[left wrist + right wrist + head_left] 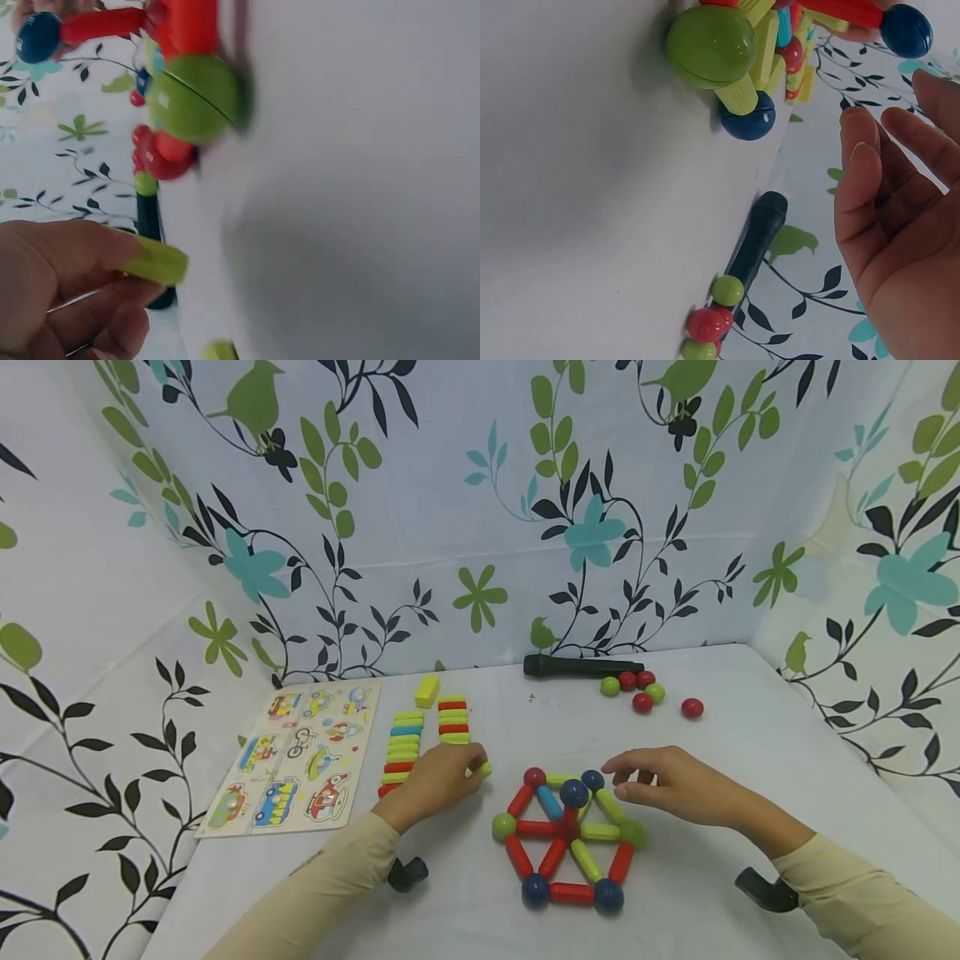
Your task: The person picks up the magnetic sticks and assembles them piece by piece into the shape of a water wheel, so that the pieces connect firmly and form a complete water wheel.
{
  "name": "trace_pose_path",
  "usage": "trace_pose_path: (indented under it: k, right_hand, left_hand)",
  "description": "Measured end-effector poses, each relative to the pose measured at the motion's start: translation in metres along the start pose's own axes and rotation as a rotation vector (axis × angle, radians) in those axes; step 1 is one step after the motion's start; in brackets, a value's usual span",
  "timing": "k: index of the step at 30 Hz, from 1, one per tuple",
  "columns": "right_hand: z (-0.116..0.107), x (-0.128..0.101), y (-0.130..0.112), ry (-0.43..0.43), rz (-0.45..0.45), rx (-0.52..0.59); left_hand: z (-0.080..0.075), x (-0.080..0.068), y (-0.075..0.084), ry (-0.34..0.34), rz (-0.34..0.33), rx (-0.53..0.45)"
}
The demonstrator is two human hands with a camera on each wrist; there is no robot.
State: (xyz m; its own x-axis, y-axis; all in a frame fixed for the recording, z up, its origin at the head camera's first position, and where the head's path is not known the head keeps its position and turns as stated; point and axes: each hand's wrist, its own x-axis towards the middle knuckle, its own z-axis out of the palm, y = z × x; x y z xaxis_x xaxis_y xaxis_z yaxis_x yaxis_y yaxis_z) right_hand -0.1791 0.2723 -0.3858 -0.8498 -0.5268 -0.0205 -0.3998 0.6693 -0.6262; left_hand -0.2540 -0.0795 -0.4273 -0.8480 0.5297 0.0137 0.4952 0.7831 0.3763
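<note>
We see glossy, smooth plastic in the balls (642, 702) and rods (572, 893); the table (750, 752) looks matt white, the puzzle board (294, 758) at left like printed wood, the backdrop (450, 485) like patterned cloth.

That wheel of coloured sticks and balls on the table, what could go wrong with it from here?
The wheel of red, green and blue sticks and balls has a raised dark blue ball at its hub; the right hand hovers open right beside it, so a nudge might collapse the middle. The left hand pinches a lime-green stick; bringing it in might knock the near green ball loose. The loose red and green balls by the black cylinder could roll away.
</note>
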Motion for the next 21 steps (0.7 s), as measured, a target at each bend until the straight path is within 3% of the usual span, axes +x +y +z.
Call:
trace_pose_path:
  k: [4,7,13,21]
  right_hand:
    - [0.001,0.0,0.003,0.0,-0.004,-0.002]
    - [0.002,0.0,0.005,-0.008,-0.009,0.01]
    - [0.004,0.0,0.007,-0.014,-0.013,0.024]
    - [0.004,-0.003,0.008,-0.023,0.002,0.032]
  left_hand:
    - [-0.003,0.009,0.019,-0.002,-0.005,-0.227]
    - [-0.002,0.018,0.03,0.009,-0.017,-0.313]
    - [0.009,0.032,0.039,0.005,-0.039,-0.325]
    - [0.016,0.032,0.046,0.016,-0.034,-0.323]
